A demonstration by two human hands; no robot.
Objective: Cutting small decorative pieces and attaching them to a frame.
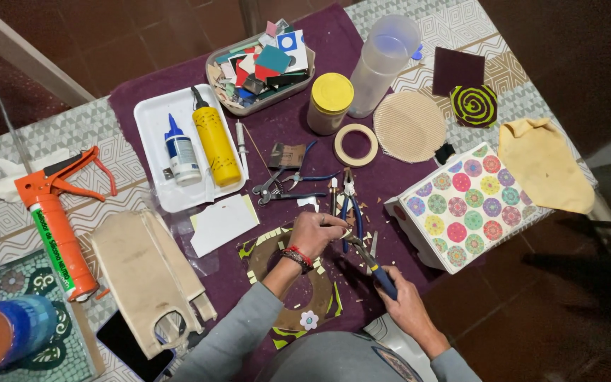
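Head view: the table [65, 131] carries a purple cloth [298, 134] crowded with supplies. At the far edge sit a tray of coloured tile scraps [259, 67], a yellow-lidded jar [330, 102] and a clear plastic container [383, 64]; a ring of masking tape [356, 145] and a round corrugated disc [409, 126] lie just beside them. To the left, a white tray [151, 113] holds a blue-capped glue bottle [181, 154] and a yellow bottle [216, 145]. An orange caulking gun [54, 219] lies at the left edge, with a beige fabric piece [146, 276] near it. A box patterned with coloured circles [464, 205] stands close to the right of the work area, bounding movement on that side; several loose pliers [288, 180] lie directly beyond the hands. Small tile chips litter the cloth around them — open room is limited to the near edge of the table. The mosaic ring piece [291, 283] lies flat under the left forearm, near the table's front edge. The left hand [316, 233] has its fingers pinched closed on a small tile fragment [346, 234], too small to describe further. The right hand [408, 301] has its fingers wrapped closed around the blue handles of the nippers [373, 265], whose jaws point up-left to the fragment — whether they touch it cannot be told.
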